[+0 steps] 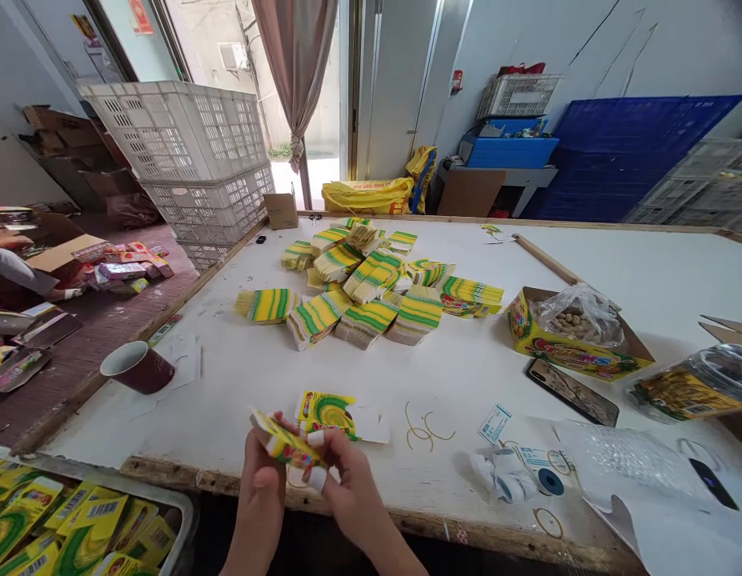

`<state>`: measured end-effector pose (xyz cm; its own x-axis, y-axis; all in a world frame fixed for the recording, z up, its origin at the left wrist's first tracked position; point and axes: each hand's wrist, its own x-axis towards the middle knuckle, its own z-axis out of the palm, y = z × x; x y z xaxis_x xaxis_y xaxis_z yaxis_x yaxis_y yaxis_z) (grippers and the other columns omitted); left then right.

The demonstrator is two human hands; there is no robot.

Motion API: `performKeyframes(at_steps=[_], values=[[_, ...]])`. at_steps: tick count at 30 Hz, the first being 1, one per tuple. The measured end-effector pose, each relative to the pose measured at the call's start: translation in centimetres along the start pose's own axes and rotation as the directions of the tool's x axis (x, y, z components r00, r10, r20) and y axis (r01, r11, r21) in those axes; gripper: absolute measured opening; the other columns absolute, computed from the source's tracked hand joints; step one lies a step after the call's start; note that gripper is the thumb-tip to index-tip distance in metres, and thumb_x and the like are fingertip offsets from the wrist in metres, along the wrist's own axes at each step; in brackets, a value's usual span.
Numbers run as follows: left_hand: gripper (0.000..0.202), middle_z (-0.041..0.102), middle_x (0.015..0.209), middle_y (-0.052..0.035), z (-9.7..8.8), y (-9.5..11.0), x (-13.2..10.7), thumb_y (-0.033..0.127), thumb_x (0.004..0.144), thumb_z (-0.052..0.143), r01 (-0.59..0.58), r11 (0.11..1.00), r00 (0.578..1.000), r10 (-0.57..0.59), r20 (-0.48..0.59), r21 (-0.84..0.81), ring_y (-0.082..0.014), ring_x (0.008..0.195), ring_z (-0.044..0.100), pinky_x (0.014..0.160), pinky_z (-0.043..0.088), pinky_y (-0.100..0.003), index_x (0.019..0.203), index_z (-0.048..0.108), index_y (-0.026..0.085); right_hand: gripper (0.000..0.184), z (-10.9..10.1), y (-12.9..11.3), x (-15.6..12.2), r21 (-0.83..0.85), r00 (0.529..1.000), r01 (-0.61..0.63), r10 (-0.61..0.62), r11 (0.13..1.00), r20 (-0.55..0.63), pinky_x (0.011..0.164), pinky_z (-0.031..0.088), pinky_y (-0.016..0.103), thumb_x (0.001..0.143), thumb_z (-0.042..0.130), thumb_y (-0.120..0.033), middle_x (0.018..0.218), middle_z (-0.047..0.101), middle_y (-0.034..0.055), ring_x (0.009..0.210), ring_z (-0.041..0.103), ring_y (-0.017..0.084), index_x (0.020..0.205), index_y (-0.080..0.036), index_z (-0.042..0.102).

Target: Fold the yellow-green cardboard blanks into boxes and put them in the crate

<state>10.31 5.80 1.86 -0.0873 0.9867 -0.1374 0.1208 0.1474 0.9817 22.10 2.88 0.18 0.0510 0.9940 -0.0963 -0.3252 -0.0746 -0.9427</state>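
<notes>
Near the table's front edge, my left hand (261, 488) is closed round one end of a small yellow and green printed carton (286, 445). My right hand (351, 480) grips the carton's other end between thumb and fingers, with white wraps on some fingertips. Just behind, flat printed cartons (327, 412) lie on the table, with white flaps pointing right. Several loose rubber bands (427, 432) are to the right of my hands. Farther back is a heap of bundled flat cartons (371, 276), striped yellow and green.
A maroon mug (138, 368) stands at left. To the right are an open display box (575, 344) with a bag of nuts, a phone (571, 392), a plastic jar (698, 384) and tape rolls (515, 476). A crate (187, 512) of filled cartons sits lower left. Another person's arm (16, 272) shows far left.
</notes>
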Motion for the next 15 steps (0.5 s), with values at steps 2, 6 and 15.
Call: performKeyframes(at_steps=[2,6,15], values=[[0.054,0.072,0.099,-0.0063,-0.8,-0.4,0.2,0.065,0.067,0.070,0.034,0.999,0.999,-0.034,0.017,-0.010,-0.0269,0.098,0.067,0.088,0.056,-0.039,0.096,0.062,0.020,0.016,-0.9,0.2,0.4,-0.010,1.000,0.019,-0.019,1.000,-0.018,0.066,0.040,0.027,0.075,0.063,-0.033,0.073,0.053,-0.0012,0.068,0.046,0.013,0.081,-0.020,0.058],[0.049,0.074,0.101,-0.0086,-2.9,0.9,1.7,0.059,0.071,0.072,-0.004,1.000,0.996,0.002,0.086,0.014,-0.0303,0.102,0.067,0.091,0.055,-0.041,0.097,0.067,0.018,0.008,-3.0,0.4,0.8,-0.247,0.983,0.162,-0.178,0.955,-0.044,0.061,0.041,0.027,0.080,0.059,-0.025,0.070,0.060,0.0000,0.064,0.049,0.013,0.077,-0.020,0.064],[0.076,0.067,0.118,-0.0079,-2.8,4.1,2.8,0.023,0.048,0.085,-0.295,0.810,0.842,-0.031,0.539,0.506,-0.0313,0.110,0.063,0.095,0.052,-0.042,0.119,0.058,0.023,0.025,-2.8,-1.1,-0.4,-0.710,0.808,0.545,-0.506,0.447,0.301,0.119,0.001,0.045,0.087,0.056,-0.011,0.100,0.072,-0.0072,0.114,0.055,0.016,0.097,-0.033,0.064]])
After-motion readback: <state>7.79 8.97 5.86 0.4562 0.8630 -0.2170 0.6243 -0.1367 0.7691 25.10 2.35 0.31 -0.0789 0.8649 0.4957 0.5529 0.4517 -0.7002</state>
